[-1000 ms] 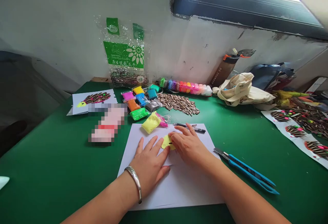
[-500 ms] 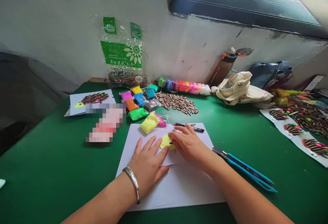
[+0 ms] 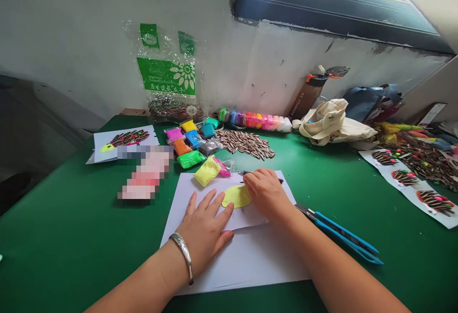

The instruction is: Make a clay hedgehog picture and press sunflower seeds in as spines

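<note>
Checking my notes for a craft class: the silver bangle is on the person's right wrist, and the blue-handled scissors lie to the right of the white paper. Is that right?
Not quite: the head view shows the silver bangle on the left wrist, not the right. The blue-handled scissors do lie to the right of the white paper.

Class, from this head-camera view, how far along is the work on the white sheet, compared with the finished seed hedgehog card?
Done: a yellow clay patch sits on the white paper. In hand: the right hand rests against the clay's edge, and the left hand lies flat on the paper. Left: the sheet shows no seeds yet; the sunflower seeds lie in a pile, while the sample card shows a full seed body.
</note>
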The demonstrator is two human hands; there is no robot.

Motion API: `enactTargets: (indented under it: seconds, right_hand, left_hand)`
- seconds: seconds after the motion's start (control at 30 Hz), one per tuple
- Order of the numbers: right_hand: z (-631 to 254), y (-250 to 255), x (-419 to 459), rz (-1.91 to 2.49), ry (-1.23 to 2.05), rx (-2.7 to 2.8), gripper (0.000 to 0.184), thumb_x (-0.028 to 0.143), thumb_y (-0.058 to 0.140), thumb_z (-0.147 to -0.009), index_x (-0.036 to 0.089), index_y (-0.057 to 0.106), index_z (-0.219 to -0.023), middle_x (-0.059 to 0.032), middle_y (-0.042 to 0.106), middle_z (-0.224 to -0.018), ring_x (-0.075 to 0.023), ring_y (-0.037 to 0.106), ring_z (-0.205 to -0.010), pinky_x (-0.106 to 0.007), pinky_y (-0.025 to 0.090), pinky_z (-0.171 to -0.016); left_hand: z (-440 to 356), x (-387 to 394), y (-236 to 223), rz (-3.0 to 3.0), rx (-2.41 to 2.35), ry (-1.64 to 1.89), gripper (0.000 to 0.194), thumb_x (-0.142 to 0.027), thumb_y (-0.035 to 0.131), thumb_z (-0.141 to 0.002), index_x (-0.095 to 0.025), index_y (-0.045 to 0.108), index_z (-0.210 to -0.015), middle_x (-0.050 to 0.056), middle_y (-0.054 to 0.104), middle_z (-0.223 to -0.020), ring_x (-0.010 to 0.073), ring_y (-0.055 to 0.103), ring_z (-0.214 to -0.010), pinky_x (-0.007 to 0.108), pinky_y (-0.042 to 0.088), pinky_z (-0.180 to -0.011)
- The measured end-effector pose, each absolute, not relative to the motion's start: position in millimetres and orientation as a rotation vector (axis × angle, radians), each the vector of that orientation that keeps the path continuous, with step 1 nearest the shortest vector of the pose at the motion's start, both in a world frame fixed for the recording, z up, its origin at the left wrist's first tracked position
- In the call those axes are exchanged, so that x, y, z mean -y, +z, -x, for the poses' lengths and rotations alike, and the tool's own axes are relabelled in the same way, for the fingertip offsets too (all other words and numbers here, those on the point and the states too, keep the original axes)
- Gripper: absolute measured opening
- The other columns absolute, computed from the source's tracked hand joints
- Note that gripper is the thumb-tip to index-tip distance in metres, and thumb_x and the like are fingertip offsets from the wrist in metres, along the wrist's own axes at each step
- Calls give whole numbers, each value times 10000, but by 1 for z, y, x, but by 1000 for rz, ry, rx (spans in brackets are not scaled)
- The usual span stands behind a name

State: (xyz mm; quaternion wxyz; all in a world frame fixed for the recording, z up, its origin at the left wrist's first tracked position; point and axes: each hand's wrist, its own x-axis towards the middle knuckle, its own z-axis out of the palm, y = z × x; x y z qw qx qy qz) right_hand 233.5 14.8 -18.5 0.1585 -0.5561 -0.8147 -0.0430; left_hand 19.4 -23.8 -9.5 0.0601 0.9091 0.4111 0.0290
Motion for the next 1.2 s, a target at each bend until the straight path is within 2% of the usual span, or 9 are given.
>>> enactTargets:
  seconds: [0.2,0.7,1.2]
  right_hand:
    - [-235,-22,-17,1550,-146,2363,176,152,524,-914,193,585,-755,-24,605,-718,-172,462,-776,-300,284,-738]
    - [-238,-28,-17,1486,-13,2314,193,127,519,-901,188,637,-761,-36,610,-747,-175,454,-762,-291,320,-716]
    - [-232,-25,-19,1525,-60,2316,180,117,535,-884,186,620,-741,-35,593,-738,-172,456,-764,-280,322,-715]
  left_hand:
    - [-19,24,-11,-2749,-1232,98,461,-305,580,-874,-258,496,-1324,114,467,-1432,350,340,-1348,682,267,-1039]
    - [-18,23,-12,-2739,-1225,102,464,-310,575,-877,-260,491,-1330,114,465,-1432,351,333,-1352,685,257,-1041]
    - [-17,23,-14,-2751,-1224,120,437,-306,547,-889,-261,498,-1321,114,471,-1423,348,329,-1351,672,242,-1053]
